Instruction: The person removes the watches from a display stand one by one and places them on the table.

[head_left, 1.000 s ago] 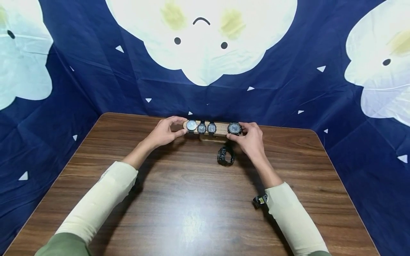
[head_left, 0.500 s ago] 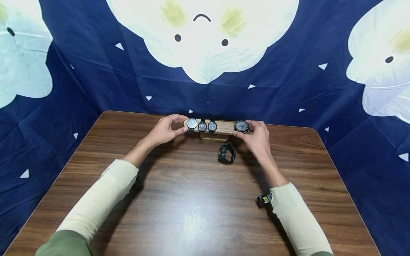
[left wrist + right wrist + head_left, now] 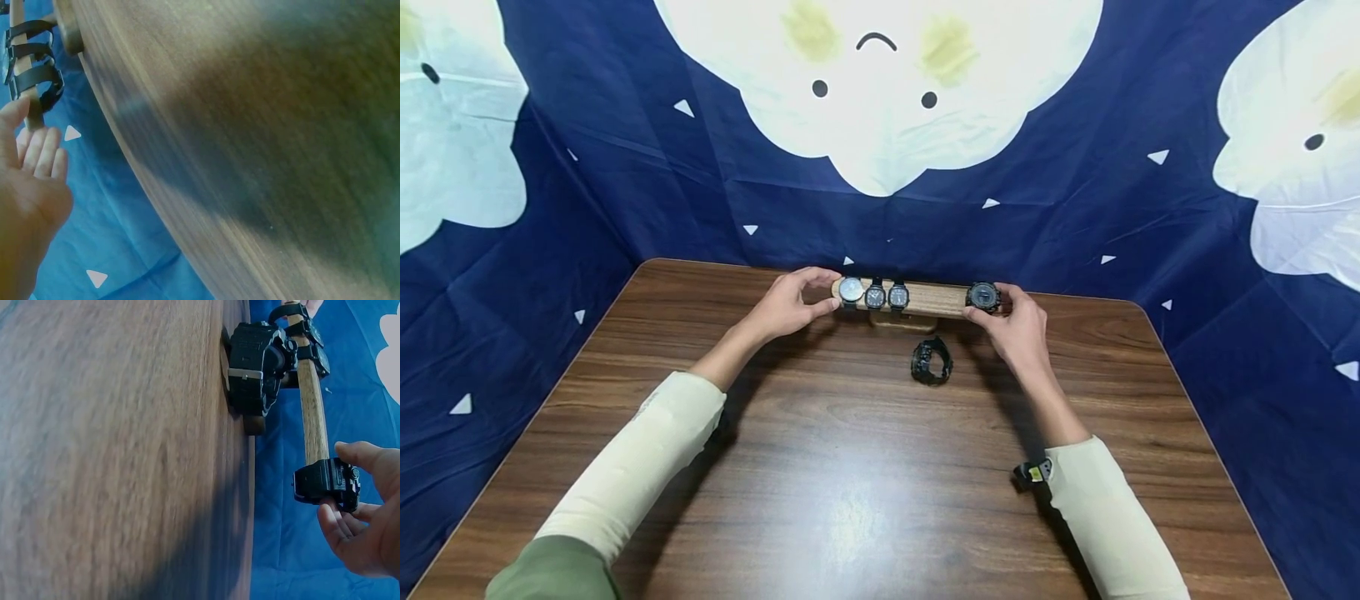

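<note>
A: First entry: location and lie?

B: Wooden bar, raised on a small stand near the far edge of the counter. Long axis running left to right.

A: Fitted to the bar?

B: Toward the left end, three pieces, straps looped round the wood: pale-faced round watch outermost, then first square-faced watch, then second square-faced watch just beside. Next, a bare stretch of wood. At the right end, bulky black watch, face up.

A: Grip, by side?

B: Left hand: thumb and fingers pinching the left tip of the bar, beside the pale-faced round watch; apparently steadying. Right hand: thumb and fingers clamped on the bulky black watch. Both hands well apart, one at each end.

A: Governing relation?

B: Bulky black watch against the right tip of the bar, strap ring apparently lined up with the long axis. By judgement, free to slide only along that axis. Right hand nearer, directly on the piece; left hand at the opposite end. Cannot tell if looped over the tip or just clear of it.

A: Loose stock?

B: Loose black watch, on the counter in front of the stand, strap curved into a ring. Between the hands, nearer the right, untouched.
</note>
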The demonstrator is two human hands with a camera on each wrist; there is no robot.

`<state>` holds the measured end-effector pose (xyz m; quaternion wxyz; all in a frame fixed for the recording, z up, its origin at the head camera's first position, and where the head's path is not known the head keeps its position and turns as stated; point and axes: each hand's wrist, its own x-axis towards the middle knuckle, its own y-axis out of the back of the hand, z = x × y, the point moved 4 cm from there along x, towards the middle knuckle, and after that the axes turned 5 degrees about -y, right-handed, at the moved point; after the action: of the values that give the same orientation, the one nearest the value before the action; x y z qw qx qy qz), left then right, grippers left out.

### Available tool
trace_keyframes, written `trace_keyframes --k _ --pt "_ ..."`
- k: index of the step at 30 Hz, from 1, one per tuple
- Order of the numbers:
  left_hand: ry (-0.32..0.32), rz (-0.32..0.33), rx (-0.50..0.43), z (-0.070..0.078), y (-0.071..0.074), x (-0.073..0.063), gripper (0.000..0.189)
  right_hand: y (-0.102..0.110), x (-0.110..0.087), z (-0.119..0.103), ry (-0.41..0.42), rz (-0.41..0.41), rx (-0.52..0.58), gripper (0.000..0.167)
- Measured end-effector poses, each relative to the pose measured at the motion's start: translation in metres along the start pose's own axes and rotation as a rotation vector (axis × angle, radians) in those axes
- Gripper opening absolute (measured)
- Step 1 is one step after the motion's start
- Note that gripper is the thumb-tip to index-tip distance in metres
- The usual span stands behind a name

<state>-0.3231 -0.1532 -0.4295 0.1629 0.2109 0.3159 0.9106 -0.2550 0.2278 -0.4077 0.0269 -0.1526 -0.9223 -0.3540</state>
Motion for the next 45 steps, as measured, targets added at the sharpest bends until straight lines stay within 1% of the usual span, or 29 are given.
trace_keyframes --k 7,11,17,22,27,37,45 --pt "-0.002 0.002 0.001 0.003 0.000 0.000 0.046 0.006 0.000 0.010 -0.077 -0.003 0.047 0.074" --pt "0.000 -0.001 -0.002 0.003 0.000 0.000 0.046 0.011 -0.003 0.014 -0.098 0.005 0.077 0.073" --pt "0.004 -0.003 -0.008 0.003 0.001 -0.001 0.047 0.016 -0.007 0.019 -0.098 0.016 0.062 0.070" --pt "0.003 -0.006 -0.005 0.004 0.002 -0.001 0.047 0.019 -0.013 0.022 -0.108 0.018 0.023 0.073" --pt "-0.002 -0.007 0.003 0.004 0.001 -0.001 0.046 0.021 -0.019 0.024 -0.114 0.008 0.012 0.074" --pt "0.012 -0.020 -0.009 0.004 0.003 -0.001 0.046 0.024 -0.032 0.026 -0.096 -0.048 0.026 0.071" --pt "0.014 -0.015 -0.010 0.003 0.002 -0.001 0.046 0.022 -0.038 0.030 -0.098 -0.087 -0.006 0.071"
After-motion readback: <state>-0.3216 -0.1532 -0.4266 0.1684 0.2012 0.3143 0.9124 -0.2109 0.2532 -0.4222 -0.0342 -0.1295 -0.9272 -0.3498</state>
